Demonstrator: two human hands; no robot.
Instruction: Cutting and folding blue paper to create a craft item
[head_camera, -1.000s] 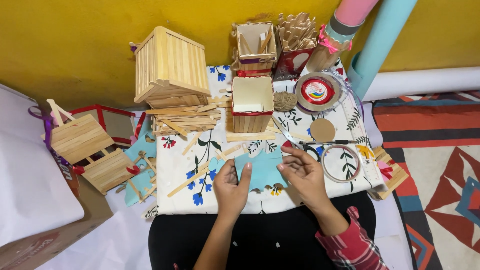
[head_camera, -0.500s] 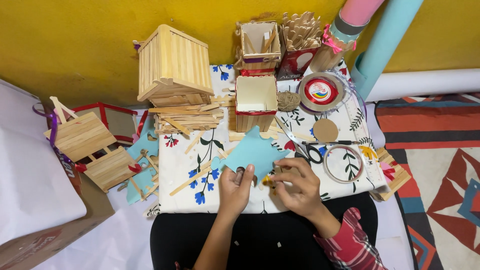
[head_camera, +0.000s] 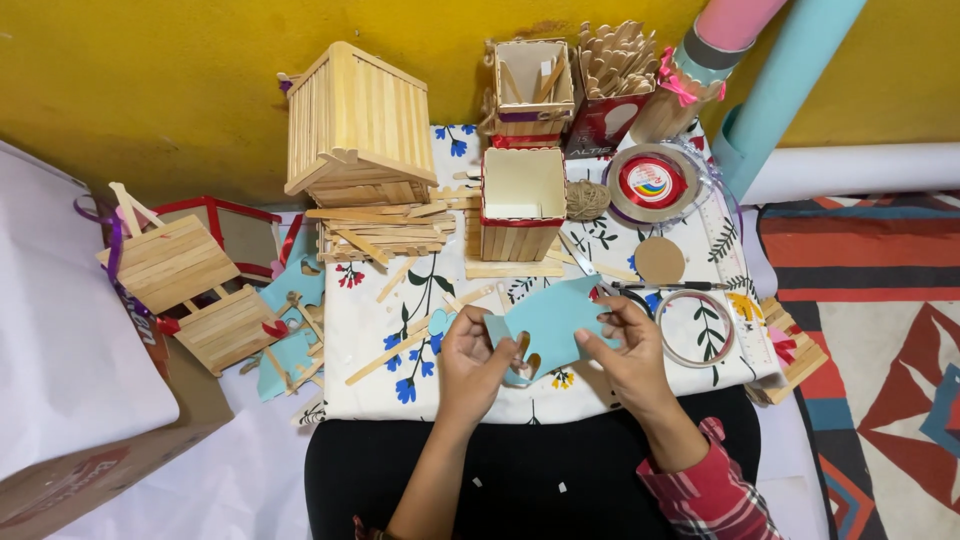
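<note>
Yellow wall (head_camera: 150, 90) ran along the back, and in front of it sat a floral cloth (head_camera: 380, 330) covered in craft stuff, with a patterned rug (head_camera: 880, 300) off to the right.

Both hands were up over the near edge of the cloth, working one piece of blue paper (head_camera: 555, 318). Left hand (head_camera: 475, 360) was curled round the paper's left end, fingers pinched on it, and something small and pale sat right under the thumb — couldn't tell what it was. Right hand (head_camera: 625, 355) was gripping the right edge of the same paper, fingers on top and thumb below. So the paper was held between the two hands, lifted a bit off the cloth, just in front of the person's lap.

Around them: a stick house (head_camera: 350, 130) at the back left on a pile of loose sticks (head_camera: 380, 230), an open stick box (head_camera: 522, 200) with a red band in the middle, and a ball of twine (head_camera: 587, 199) just beside it. A red-centred tape reel (head_camera: 652, 183) sat right of the twine, a cardboard disc (head_camera: 659, 260) below that, and a clear tape ring (head_camera: 697, 328) close by the right hand. Off the cloth to the left — two slatted stick panels (head_camera: 195, 285) and blue paper scraps (head_camera: 290, 330).
</note>
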